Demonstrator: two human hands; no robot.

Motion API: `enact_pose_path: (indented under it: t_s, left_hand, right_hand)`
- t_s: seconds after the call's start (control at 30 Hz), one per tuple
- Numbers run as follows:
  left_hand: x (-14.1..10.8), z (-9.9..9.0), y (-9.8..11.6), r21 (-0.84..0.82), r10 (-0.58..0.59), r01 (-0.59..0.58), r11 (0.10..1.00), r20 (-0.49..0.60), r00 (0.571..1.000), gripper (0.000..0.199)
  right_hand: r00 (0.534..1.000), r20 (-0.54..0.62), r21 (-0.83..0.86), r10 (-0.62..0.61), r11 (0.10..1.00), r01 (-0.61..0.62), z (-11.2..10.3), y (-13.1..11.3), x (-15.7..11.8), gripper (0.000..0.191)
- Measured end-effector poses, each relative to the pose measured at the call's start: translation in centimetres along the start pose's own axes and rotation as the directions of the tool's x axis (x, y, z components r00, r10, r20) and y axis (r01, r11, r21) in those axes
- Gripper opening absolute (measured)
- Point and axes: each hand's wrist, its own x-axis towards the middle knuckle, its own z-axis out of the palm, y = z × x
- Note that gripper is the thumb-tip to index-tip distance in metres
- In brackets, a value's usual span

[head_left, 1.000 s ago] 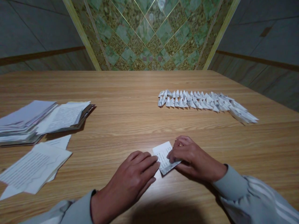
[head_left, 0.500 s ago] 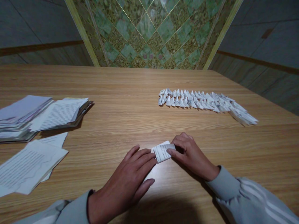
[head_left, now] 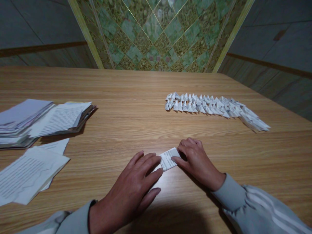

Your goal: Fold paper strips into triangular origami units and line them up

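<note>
A small folded piece of printed paper [head_left: 168, 158] lies on the table between my hands. My left hand [head_left: 133, 185] is spread, palm down, with its fingertips resting on the paper's left end and its thumb apart. At the right end, my right hand [head_left: 196, 162] grips the paper, thumb on top and curled fingers behind the edge. The left part of the paper is hidden under my left fingers.
On the wooden table [head_left: 117, 123], two rows of folded paper pieces [head_left: 207, 104] stand at the far right. A pile of papers [head_left: 24, 113] is at the left, with loose printed sheets [head_left: 34, 172] nearer me. A tiled wall [head_left: 156, 39] rises behind.
The paper's upper layer, which was lifted and askew at the right, now lies flat in line with the rest. My right hand has shifted slightly left.
</note>
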Motion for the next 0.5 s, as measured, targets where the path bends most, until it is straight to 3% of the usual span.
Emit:
enact_pose_path:
  t_s: [0.17,0.33,0.5]
  left_hand:
    - [-0.37,0.60,-0.10,0.011,0.014,-0.014,1.000,-0.018,1.000,0.033]
    - [-0.32,0.78,-0.11,0.071,0.034,-0.039,0.997,0.062,0.998,0.052]
    - [-0.11,1.11,-0.18,0.124,0.030,-0.039,0.991,0.075,0.997,0.046]
  right_hand:
    - [1.000,-0.001,-0.038,-0.017,0.999,0.017,0.01,0.01,-0.01,0.018]
    - [1.000,-0.003,-0.072,-0.024,0.997,0.023,0.05,0.03,0.03,0.019]
    - [1.000,-0.016,-0.116,-0.003,0.993,0.001,0.18,0.10,0.05,0.022]
